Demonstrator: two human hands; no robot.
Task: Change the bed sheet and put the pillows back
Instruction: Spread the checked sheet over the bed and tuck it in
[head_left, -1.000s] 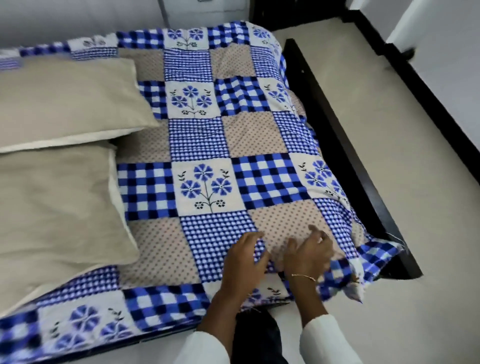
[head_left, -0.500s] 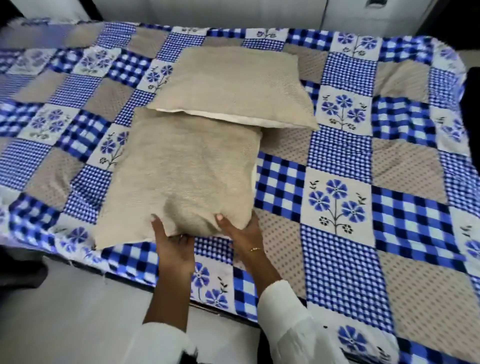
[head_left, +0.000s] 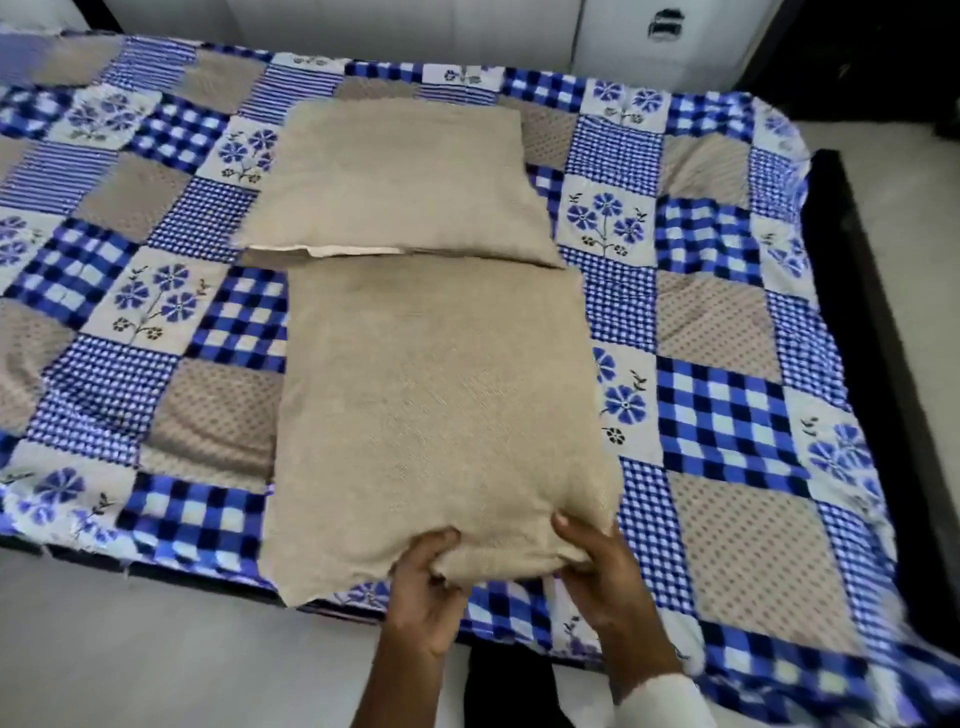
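Two beige pillows lay on the patchwork bed sheet (head_left: 727, 426). Your left hand (head_left: 423, 592) and right hand (head_left: 605, 577) gripped the near pillow (head_left: 436, 405) at its front edge; far pillow (head_left: 400, 176) touched it behind.

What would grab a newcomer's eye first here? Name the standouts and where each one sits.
The blue patchwork sheet with checks and flowers covers the whole bed. Two beige pillows lie in the middle: the far pillow overlaps the top edge of the near pillow. At the bed's near edge, the left hand and right hand grip the near pillow's end.
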